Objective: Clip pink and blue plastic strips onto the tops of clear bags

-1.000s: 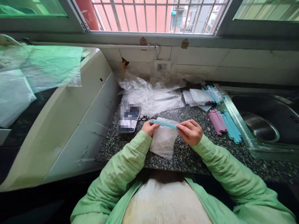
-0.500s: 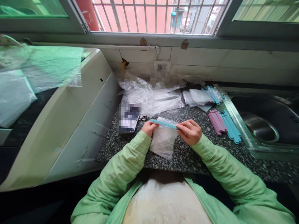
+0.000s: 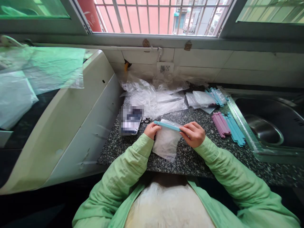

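A long light-blue bag sealing clip (image 3: pixel 169 125) lies across the upper part of a clear plastic bag (image 3: pixel 166 144), over the dark speckled counter. My left hand (image 3: pixel 152 130) is closed on the clip's left end, thumb along it. At the right end, my right hand (image 3: pixel 193 134) pinches the clip between thumb and fingers. A short strip of the bag shows above the clip, and the rest hangs below it toward me. Whether the clip is fully snapped along its length I cannot tell.
Pink clips (image 3: pixel 220 124) and blue clips (image 3: pixel 233 129) lie by the metal sink (image 3: pixel 257 158). Folded clear bags (image 3: pixel 203 98) sit behind them. Crumpled plastic (image 3: pixel 152 96) covers the back. A phone (image 3: pixel 131 120) is at left, beside a large pale appliance (image 3: pixel 90 104).
Almost nothing differs. The clip's left end and my left hand have shifted very slightly; both hands keep their grip on the clip.
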A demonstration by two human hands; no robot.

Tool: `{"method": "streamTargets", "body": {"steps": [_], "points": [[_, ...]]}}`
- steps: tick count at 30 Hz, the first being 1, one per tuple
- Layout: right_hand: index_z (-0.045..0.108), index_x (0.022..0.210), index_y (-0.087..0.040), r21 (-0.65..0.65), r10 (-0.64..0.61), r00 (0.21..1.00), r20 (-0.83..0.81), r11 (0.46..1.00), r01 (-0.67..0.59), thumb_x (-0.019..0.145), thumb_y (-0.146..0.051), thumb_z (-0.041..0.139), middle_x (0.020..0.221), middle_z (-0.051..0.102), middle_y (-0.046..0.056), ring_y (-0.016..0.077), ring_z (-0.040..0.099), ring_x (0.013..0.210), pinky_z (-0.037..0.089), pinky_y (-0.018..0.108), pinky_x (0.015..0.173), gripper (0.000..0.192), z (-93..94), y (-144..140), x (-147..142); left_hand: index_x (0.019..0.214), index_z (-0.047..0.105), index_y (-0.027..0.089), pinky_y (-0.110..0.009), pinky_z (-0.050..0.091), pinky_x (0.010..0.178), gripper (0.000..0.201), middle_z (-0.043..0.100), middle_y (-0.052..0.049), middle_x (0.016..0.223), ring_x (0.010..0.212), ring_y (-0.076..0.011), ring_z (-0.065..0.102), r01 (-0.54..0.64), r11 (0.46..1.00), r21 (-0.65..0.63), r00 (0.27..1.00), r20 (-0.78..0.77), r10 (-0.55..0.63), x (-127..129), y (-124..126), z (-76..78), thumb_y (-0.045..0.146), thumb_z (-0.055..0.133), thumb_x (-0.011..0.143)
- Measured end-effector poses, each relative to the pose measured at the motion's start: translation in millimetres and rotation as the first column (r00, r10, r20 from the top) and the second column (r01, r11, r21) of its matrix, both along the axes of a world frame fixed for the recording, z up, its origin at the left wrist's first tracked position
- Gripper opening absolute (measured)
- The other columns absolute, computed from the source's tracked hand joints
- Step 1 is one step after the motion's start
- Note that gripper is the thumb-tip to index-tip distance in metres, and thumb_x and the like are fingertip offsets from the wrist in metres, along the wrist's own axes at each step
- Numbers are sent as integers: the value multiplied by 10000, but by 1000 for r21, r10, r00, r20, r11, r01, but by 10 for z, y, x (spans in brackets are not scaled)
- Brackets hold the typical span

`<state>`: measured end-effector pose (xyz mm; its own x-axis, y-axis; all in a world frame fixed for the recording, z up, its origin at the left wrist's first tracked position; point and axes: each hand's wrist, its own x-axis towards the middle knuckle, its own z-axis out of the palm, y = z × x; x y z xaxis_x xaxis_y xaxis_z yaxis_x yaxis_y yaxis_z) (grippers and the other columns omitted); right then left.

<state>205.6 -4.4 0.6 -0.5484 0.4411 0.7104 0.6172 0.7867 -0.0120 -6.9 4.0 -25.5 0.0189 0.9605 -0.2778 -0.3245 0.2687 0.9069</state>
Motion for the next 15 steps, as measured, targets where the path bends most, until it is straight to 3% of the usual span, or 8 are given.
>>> {"method": "streamTargets", "body": {"steps": [15], "points": [[651,861,-195,-25,-21,1000,18,999,21,760,-207,556,720,618,48,158,504,686,458,289,654,139,6,-9,0,591,579,129,-228,319,518,259,510,30,516,522,-92,429,13,998,67,999,41,-16,3,-18,18,303,685,430]]}}
